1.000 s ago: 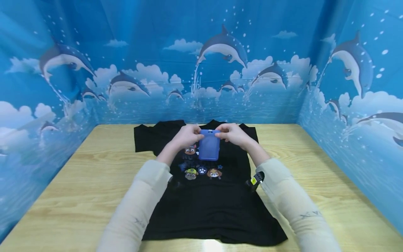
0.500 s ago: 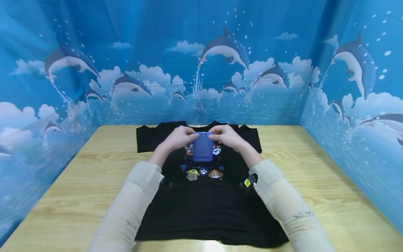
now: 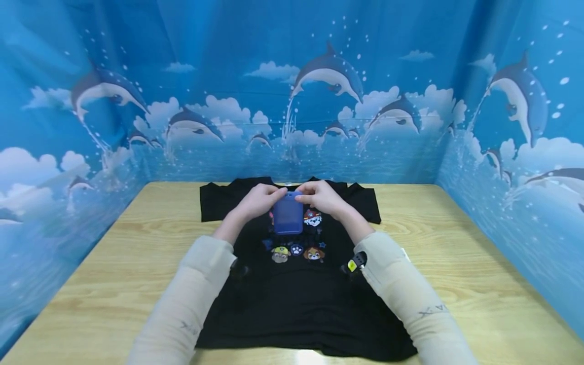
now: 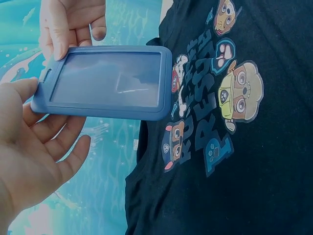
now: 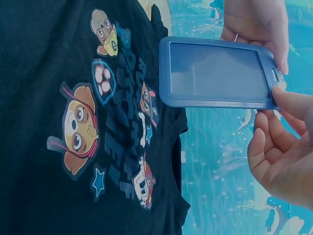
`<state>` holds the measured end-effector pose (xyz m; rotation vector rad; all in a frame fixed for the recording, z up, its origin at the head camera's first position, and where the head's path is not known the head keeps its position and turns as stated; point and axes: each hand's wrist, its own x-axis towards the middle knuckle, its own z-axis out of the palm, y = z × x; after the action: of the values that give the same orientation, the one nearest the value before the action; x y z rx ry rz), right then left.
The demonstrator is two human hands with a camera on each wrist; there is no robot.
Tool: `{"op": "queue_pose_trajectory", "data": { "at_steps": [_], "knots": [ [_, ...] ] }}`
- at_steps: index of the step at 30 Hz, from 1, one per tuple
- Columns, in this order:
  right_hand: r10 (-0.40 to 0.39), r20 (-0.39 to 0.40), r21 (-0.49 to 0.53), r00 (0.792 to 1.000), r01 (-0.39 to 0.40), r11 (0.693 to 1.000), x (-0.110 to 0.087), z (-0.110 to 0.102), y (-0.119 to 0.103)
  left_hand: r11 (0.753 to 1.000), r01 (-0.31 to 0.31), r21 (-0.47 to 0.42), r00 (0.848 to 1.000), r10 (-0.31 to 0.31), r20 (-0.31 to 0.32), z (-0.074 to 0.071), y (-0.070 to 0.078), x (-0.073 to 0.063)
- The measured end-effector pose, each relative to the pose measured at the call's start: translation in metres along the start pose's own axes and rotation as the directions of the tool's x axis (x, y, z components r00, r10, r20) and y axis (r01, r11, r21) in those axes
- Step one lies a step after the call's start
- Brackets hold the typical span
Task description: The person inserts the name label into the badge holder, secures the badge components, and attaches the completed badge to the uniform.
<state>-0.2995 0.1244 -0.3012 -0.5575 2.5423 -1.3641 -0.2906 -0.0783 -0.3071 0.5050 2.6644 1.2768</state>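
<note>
Looks bright and even in the head view, with white glare on the pale wood-grain table (image 3: 137,274). Shows a pale streak reflected in the blue rectangular plastic card holder (image 4: 105,81) in the left wrist view.

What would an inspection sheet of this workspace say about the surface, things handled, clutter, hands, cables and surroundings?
Surface: pale wood-grain table, with a black short-sleeved fabric T-shirt bearing cartoon dogs spread on it.
Things handled: blue rectangular plastic-looking card holder, windowed, held over the shirt.
Clutter: small white patch beside the cream fabric right sleeve, unidentifiable.
Hands: left hand and right hand pinch the holder's slotted end.
Cables: nothing seen.
Surroundings: blue dolphin-print fabric backdrop.
</note>
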Motion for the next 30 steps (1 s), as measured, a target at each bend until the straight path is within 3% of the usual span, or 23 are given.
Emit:
{"op": "queue_pose_trajectory", "data": {
  "at_steps": [10, 15, 30],
  "knots": [
    [-0.024, 0.007, -0.032, 1.0, 0.024, 0.999, -0.0011, 0.0033, -0.0044, 0.997, 0.056, -0.058, 0.998, -0.055, 0.02, -0.0004, -0.0015, -0.0026],
    [-0.027, 0.002, -0.041, 1.0, 0.027, 0.999, 0.0001, 0.0036, -0.0043, 0.987, 0.071, -0.142, 0.997, -0.07, 0.014, -0.0004, -0.0008, -0.0016],
    [-0.019, 0.017, -0.013, 1.0, 0.019, 1.0, 0.0021, 0.0059, -0.0024, 0.97, 0.073, -0.234, 0.993, -0.093, -0.075, 0.0012, 0.0029, -0.0026]
  ]
}}
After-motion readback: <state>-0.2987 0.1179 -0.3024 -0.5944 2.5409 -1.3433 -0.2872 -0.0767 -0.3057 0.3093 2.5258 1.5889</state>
